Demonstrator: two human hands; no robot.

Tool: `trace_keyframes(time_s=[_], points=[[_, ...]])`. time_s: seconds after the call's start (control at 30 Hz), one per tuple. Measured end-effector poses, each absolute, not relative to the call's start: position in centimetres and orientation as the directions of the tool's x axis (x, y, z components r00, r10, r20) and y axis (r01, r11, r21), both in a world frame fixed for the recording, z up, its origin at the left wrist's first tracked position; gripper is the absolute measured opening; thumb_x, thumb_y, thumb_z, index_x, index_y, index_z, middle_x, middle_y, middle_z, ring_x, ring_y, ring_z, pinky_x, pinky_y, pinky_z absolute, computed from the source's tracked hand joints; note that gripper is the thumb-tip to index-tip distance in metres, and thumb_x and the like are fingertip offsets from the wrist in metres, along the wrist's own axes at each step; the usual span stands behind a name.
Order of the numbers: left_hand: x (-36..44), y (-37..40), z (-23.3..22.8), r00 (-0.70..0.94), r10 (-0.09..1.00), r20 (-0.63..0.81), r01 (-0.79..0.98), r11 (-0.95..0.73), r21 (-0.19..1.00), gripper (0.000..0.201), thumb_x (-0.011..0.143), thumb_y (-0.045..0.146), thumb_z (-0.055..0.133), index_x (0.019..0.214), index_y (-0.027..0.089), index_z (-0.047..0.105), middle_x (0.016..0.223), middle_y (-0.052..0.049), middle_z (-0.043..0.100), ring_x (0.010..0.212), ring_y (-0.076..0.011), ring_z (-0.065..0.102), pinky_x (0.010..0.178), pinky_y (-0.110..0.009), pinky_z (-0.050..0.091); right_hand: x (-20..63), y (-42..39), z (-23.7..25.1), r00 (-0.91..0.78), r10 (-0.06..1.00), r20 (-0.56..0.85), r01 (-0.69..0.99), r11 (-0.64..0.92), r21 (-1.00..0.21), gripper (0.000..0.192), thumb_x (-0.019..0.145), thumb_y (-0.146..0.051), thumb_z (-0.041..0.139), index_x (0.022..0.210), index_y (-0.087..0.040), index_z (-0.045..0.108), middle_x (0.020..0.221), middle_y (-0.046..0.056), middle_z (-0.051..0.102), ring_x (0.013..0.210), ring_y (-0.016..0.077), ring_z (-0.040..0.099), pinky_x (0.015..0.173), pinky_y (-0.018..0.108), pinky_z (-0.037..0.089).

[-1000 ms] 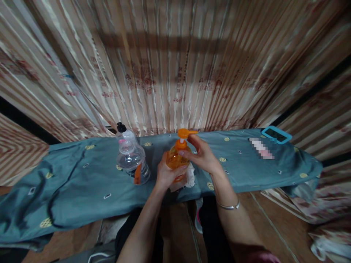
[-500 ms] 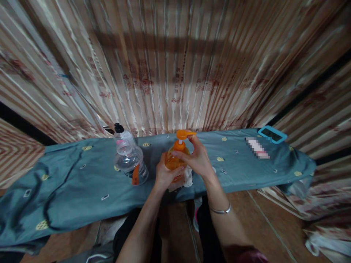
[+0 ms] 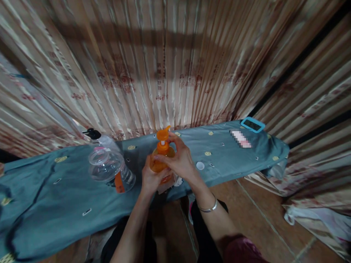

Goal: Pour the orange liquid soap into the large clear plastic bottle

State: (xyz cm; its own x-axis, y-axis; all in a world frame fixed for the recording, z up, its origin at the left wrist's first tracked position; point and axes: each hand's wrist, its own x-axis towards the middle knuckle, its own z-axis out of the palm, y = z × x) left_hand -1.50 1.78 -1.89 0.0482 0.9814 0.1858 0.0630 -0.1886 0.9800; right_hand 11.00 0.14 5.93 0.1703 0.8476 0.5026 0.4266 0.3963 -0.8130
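An orange pump bottle (image 3: 162,160) stands upright near the front edge of the desk (image 3: 55,197), which is draped in a blue-grey patterned cloth (image 3: 236,157). The left hand (image 3: 150,177) is wrapped around the bottle's lower body from the near side, and the right hand (image 3: 179,162) is closed around its neck just below the orange pump head (image 3: 162,134). A crumpled white tissue (image 3: 175,181) lies under the bottle against both hands. Just to the left lies a clear plastic bottle (image 3: 109,166) with a black cap. To the right a small white cap (image 3: 200,166) rests on the cloth, and at the far right corner sits a blue-framed device (image 3: 252,124). A striped curtain (image 3: 170,65) hangs behind.
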Motion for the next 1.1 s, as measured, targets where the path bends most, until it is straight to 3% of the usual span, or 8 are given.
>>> trace_keyframes(time_s=[0.07,0.27,0.37,0.47,0.7,0.83,1.0,1.1], points=[[-1.4,1.8,-1.8,0.045,0.981,0.189,0.044,-0.191,0.981,0.058,0.054,0.042,0.083,0.1,0.019,0.058,0.094,-0.003,0.071,0.088,-0.0237,0.07,0.079,-0.035,0.057,11.0,0.2,5.8,0.163,0.841,0.515,0.434,0.408,-0.804,0.04,0.077,-0.051,0.073,0.097,-0.02,0.056,0.133,0.017,0.057,0.132,0.0293,0.047,0.112,0.046,0.036],[-1.4,1.7,-1.3,0.046,0.978,0.205,0.019,-0.206,0.978,0.06,0.054,0.044,0.083,0.102,0.02,0.057,0.097,-0.004,0.072,0.089,-0.0244,0.071,0.08,-0.037,0.057,11.7,0.0,6.0,-0.062,0.862,0.504,0.29,0.499,-0.817,0.051,0.088,-0.04,0.063,0.129,-0.011,0.053,0.142,0.018,0.051,0.134,0.0258,0.046,0.114,0.043,0.033],[-1.4,1.6,-1.2,0.041,0.983,0.18,0.045,-0.182,0.982,0.061,0.052,0.044,0.084,0.101,0.019,0.057,0.093,-0.003,0.072,0.086,-0.0244,0.071,0.078,-0.037,0.057,11.5,0.0,6.0,0.086,0.865,0.494,0.331,0.443,-0.833,0.058,0.075,-0.045,0.077,0.118,-0.013,0.055,0.137,0.019,0.054,0.13,0.029,0.049,0.111,0.045,0.036],[-1.3,1.6,-1.4,0.032,0.98,0.196,0.05,-0.198,0.979,0.06,0.052,0.045,0.084,0.1,0.02,0.057,0.091,-0.002,0.072,0.084,-0.0233,0.071,0.075,-0.035,0.058,11.4,0.0,5.9,0.198,0.854,0.482,0.338,0.402,-0.851,0.046,0.069,-0.046,0.082,0.095,-0.019,0.056,0.128,0.016,0.061,0.126,0.031,0.052,0.108,0.047,0.039],[-1.2,1.6,-1.4,0.04,0.968,0.248,0.033,-0.249,0.968,0.06,0.056,0.045,0.083,0.105,0.02,0.057,0.099,-0.004,0.072,0.092,-0.0241,0.07,0.082,-0.037,0.057,12.5,0.1,6.1,-0.081,0.869,0.488,0.229,0.493,-0.84,0.043,0.089,-0.037,0.062,0.122,-0.011,0.058,0.131,0.016,0.058,0.13,0.0245,0.049,0.114,0.042,0.033],[-1.3,1.5,-1.2,0.059,0.974,0.22,0.071,-0.224,0.972,0.058,0.056,0.043,0.083,0.102,0.019,0.057,0.094,-0.003,0.072,0.088,-0.0234,0.071,0.077,-0.035,0.058,11.8,0.2,5.6,0.004,0.901,0.434,0.216,0.423,-0.88,0.053,0.077,-0.042,0.076,0.119,-0.015,0.059,0.128,0.014,0.059,0.124,0.029,0.053,0.108,0.045,0.039],[-1.2,1.6,-1.4,0.061,0.976,0.211,0.053,-0.214,0.975,0.058,0.056,0.039,0.083,0.104,0.019,0.057,0.097,-0.004,0.072,0.087,-0.0231,0.071,0.076,-0.033,0.057,10.8,0.6,5.3,0.081,0.867,0.492,0.184,0.473,-0.862,0.035,0.079,-0.038,0.075,0.103,-0.016,0.064,0.096,0.007,0.065,0.109,0.0261,0.059,0.107,0.043,0.039],[-1.0,1.6,-1.8,0.074,0.976,0.205,0.032,-0.208,0.978,0.058,0.055,0.037,0.084,0.103,0.019,0.057,0.097,-0.005,0.072,0.089,-0.0238,0.071,0.077,-0.033,0.057,10.8,0.3,5.9,0.062,0.865,0.499,0.212,0.477,-0.853,0.031,0.083,-0.037,0.069,0.104,-0.015,0.063,0.092,0.005,0.063,0.095,0.0234,0.061,0.105,0.043,0.04]])
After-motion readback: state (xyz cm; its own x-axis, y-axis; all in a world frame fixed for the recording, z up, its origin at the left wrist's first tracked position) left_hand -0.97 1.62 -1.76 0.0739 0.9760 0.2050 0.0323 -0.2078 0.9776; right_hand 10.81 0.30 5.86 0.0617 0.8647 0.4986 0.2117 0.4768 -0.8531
